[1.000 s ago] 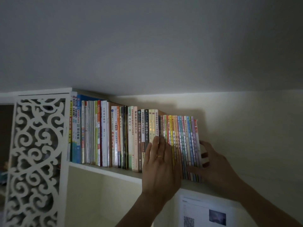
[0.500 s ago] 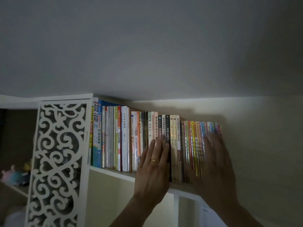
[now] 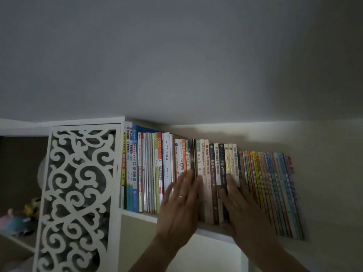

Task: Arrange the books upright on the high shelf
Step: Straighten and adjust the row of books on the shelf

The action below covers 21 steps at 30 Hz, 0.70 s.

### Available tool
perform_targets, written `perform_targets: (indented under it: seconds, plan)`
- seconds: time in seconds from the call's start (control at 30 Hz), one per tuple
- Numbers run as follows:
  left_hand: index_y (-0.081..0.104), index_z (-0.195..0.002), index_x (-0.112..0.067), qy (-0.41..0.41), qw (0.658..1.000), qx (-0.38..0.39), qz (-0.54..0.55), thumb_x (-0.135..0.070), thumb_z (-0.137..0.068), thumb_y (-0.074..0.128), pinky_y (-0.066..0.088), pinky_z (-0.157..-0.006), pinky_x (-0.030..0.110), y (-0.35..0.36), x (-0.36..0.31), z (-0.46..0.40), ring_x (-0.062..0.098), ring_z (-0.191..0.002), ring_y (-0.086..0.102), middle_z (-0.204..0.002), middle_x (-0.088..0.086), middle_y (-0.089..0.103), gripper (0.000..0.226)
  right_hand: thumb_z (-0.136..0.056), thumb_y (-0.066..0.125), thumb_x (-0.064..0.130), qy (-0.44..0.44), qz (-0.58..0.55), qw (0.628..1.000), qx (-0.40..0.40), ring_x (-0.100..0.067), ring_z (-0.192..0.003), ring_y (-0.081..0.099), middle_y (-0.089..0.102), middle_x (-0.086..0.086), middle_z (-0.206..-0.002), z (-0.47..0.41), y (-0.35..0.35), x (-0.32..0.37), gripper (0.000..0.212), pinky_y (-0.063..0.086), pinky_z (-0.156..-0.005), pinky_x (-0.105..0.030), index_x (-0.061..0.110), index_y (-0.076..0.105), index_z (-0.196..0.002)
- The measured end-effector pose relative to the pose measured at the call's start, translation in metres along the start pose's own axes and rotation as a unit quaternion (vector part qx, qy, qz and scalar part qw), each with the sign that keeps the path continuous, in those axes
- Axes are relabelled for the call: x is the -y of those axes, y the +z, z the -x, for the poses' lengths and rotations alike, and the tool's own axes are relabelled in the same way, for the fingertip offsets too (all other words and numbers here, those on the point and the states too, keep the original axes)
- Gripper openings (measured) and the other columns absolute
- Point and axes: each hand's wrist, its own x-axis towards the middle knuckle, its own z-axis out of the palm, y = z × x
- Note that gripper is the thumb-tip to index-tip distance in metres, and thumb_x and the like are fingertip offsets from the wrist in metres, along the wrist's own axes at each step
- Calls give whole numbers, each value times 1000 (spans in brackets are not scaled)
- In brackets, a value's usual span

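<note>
Upright spines read 古代汉语教程 on a white book, 基础心理学 on a dark book.

Since 1 s ago we see our right hand has come off the far right end of the book row, where it cupped the thin coloured spines, & now lies flat w/ straight fingers on the dark & cream spines nr the row's middle. Our left hand has slid left along the row, flat on the spines just left of the right hand. The thin coloured spines now stand uncovered at the row's right end.
</note>
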Motion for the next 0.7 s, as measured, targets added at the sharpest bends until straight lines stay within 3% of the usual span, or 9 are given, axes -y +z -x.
perform_targets:
  seconds: [0.1,0.2,0.33,0.43,0.53,0.7]
  plan:
    - [-15,-160,-32,-72,997,8,-2,-51,-107,25,11,-126,54,2,35,8,20,-156,-19,-168,-4,-23,70,-51,99,25,9,40,999,15,-51,-142,36,35,-22,-159,0,2,8,95,40,-103,-52,5,62,-137]
    - [-10,-162,-25,-39,999,14,-19,-48,-105,33,17,-125,52,2,53,13,20,-157,-12,-170,-1,-16,75,-61,93,20,17,44,999,-11,-49,-146,30,37,-21,-158,-6,-4,23,86,40,-112,-57,4,59,-138]
    - [4,-163,-16,10,999,13,-36,-41,-104,37,20,-127,45,9,82,20,20,-158,1,-172,4,-2,72,-72,86,17,-60,42,997,-39,-33,-149,33,40,-15,-158,-45,3,57,86,21,-119,-47,7,48,-148]
    - [8,-164,-19,55,996,24,-71,-51,-105,35,13,-124,42,20,112,23,19,-158,6,-172,2,1,72,-77,84,22,-54,48,997,-33,-31,-148,32,40,-18,-157,-74,19,65,84,16,-122,-45,4,44,-149]
    - [13,-163,-20,77,993,16,-92,-57,-103,37,16,-122,44,28,128,18,20,-158,8,-171,2,7,75,-81,79,25,-51,58,997,-27,-33,-150,28,32,-19,-161,-81,33,67,87,13,-123,-46,3,35,-152]
    - [18,-163,-19,85,992,5,-91,-56,-103,37,18,-121,44,21,130,20,20,-157,11,-171,3,12,73,-86,74,40,-36,85,995,-29,-31,-152,26,30,-16,-163,-80,24,74,84,3,-122,-43,5,39,-153]
